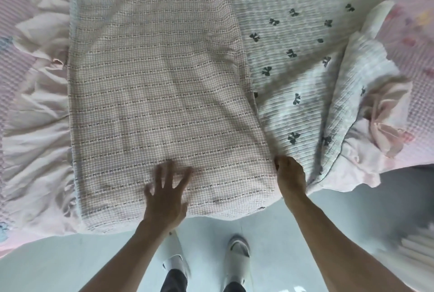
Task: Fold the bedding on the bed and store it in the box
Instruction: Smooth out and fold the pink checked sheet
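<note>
One quilt (pixel 159 85) fills most of your view, spread on the bed (pixel 14 33); its pink checked side lies folded over as a long panel, the near end hanging just over the bed's edge toward you; right of that fold edge the quilt's white side with dark bows (pixel 293 40) shows, rumpled and bunched at its far right; a pale pink ruffle (pixel 35 141) runs along the quilt's left side and more pink frill bunches at its right corner (pixel 385 127); your left hand (pixel 166 195) lies flat on the quilt's near end, fingers spread apart and straight, blurred, holding nothing; your right hand (pixel 290 174) sits at the fold edge of the quilt, right of the left hand, fingers curled down into the cloth, pinching the edge where checked meets bow side; fingertips hidden in the fabric; below the quilt's near edge, pale floor (pixel 70 263); your two feet in white slippers (pixel 237 259) stand just under the quilt's overhang, dark trouser legs above them; right of the quilt's corner, low in view, something white and slatted (pixel 415 249), too blurred to tell; no box seen.
</note>
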Tool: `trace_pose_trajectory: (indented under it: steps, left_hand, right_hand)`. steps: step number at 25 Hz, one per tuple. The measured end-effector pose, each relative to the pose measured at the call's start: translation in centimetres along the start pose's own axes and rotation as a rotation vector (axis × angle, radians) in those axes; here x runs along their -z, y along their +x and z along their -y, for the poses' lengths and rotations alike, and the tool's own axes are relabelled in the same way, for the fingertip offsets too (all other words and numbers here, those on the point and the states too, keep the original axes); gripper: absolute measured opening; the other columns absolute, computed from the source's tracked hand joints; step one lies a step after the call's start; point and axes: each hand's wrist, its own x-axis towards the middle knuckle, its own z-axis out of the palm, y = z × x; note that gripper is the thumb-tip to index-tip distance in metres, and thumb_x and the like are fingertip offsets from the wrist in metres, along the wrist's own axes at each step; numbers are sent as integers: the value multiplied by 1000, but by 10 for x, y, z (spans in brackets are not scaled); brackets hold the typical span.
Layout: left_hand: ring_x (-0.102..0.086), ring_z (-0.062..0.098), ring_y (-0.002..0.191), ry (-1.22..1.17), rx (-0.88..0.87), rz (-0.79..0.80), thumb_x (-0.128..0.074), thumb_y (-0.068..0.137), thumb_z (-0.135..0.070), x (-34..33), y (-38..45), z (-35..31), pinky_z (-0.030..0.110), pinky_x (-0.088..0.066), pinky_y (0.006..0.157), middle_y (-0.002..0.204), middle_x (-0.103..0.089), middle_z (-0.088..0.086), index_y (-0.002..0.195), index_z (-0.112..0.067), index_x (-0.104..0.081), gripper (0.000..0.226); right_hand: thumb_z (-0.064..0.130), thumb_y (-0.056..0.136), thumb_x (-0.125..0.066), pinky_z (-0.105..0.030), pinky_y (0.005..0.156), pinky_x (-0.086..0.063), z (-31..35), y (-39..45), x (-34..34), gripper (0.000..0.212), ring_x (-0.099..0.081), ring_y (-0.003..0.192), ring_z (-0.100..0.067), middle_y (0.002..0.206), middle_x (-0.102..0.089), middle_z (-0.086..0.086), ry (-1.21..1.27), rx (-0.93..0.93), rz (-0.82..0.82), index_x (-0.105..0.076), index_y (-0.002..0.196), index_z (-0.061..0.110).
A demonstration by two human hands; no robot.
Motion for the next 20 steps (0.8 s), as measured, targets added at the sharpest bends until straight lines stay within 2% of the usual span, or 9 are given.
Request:
trace_pose_trajectory:
  steps: [3, 5, 6, 7, 8, 11, 14, 16, 20]
  left_hand:
    - [-24, 48, 141, -10, 29, 22, -75, 78, -37, 22, 8, -8, 61, -47, 92, 161, -16, 18, 150, -35, -31, 85]
    - [-46, 42, 127, -11, 6, -31, -75, 78, -30, 36, 19, -22, 55, -54, 84, 151, -36, 19, 136, -21, -53, 63]
    - [-49, 38, 123, -23, -2, -60, -71, 81, -29, 43, 25, -31, 51, -55, 83, 149, -38, 17, 131, -17, -57, 53]
    - [-47, 34, 124, -56, 7, -61, -65, 87, -30, 47, 31, -42, 48, -53, 86, 150, -35, 15, 132, -15, -54, 49]
    - [-43, 32, 126, -101, 33, -38, -59, 91, -32, 50, 37, -52, 44, -51, 89, 152, -30, 13, 137, -17, -46, 50]
    - [-32, 32, 134, -141, 116, -12, -52, 95, -37, 51, 44, -72, 40, -47, 95, 155, -18, 13, 146, -23, -28, 58]
    - [-20, 35, 144, -118, 109, 24, -48, 97, -36, 47, 39, -74, 42, -44, 102, 159, -8, 16, 148, -25, -21, 59]
    - [-14, 35, 147, -124, 96, 31, -46, 98, -35, 44, 36, -71, 42, -43, 103, 161, -5, 16, 149, -25, -20, 59]
    - [-13, 33, 148, -121, 56, 19, -47, 97, -35, 41, 32, -64, 42, -45, 101, 163, -2, 13, 150, -26, -21, 59]
  right_hand:
    - [31, 98, -53, -31, 66, -45, 26, 6, 15, 27, -66, 87, -30, 87, -71, -7, 85, 72, 53, -70, 84, 15]
    - [32, 90, -62, -28, 59, -42, 46, 10, 18, 24, -65, 71, -21, 67, -67, 5, 183, 108, 62, -67, 70, 21]
    - [35, 87, -65, -28, 60, -44, 52, 12, 15, 20, -65, 67, -18, 63, -66, 7, 201, 119, 95, -68, 70, 24]
    - [40, 84, -67, -29, 64, -47, 56, 11, 12, 14, -65, 70, -17, 68, -68, 9, 165, 135, 131, -70, 79, 27]
    - [46, 83, -69, -31, 70, -50, 58, 8, 8, 21, -66, 78, -19, 79, -71, 9, 85, 155, 137, -68, 93, 27]
    - [45, 85, -69, -38, 86, -46, 53, 0, -8, 43, -65, 101, -28, 108, -70, -2, -110, 154, -44, -57, 117, 19]
    - [33, 93, -61, -33, 72, -40, 58, 1, -17, 18, -65, 84, -27, 96, -71, -3, -87, 214, -192, -64, 99, 16]
    - [27, 96, -55, -30, 65, -35, 55, 4, -10, 18, -58, 68, -23, 85, -72, -4, -69, 226, -213, -66, 87, 16]
    - [19, 98, -52, -29, 71, -41, 44, 13, 17, 24, -62, 81, -29, 99, -74, -13, -41, 163, -135, -74, 106, 15]
